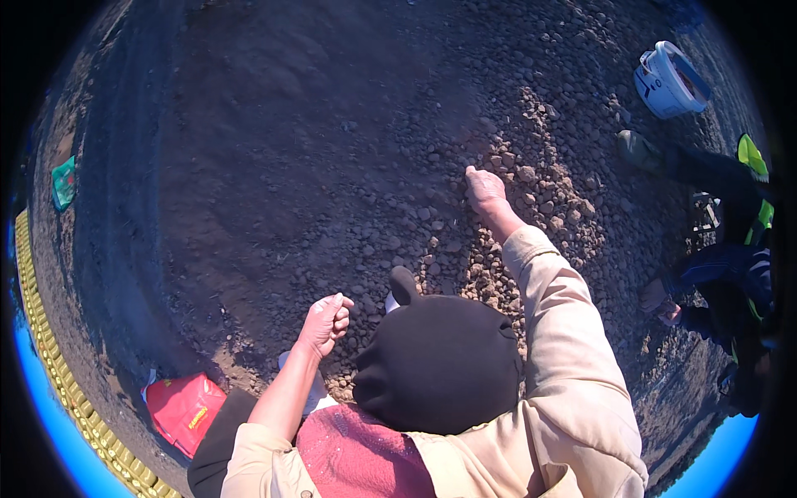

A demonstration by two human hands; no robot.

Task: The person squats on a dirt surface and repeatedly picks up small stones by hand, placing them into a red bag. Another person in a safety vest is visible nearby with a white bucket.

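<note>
My right hand reaches forward over loose brown stones. Its back faces me and the curled fingers are mostly hidden, so whether it holds anything does not show. My left hand is raised nearer my body with the fingers curled into a loose fist, and nothing sticks out of it. Between my arms bulges a black, rounded, cloth-like shape that covers part of the ground; what it is cannot be made out. Small stones and soil lie beneath and beyond both hands.
A white plastic bucket stands at the upper right. Beside me on the right is another person with hands low. A red bag lies at lower left, a green bag farther left. Stacked yellow objects line the left rim.
</note>
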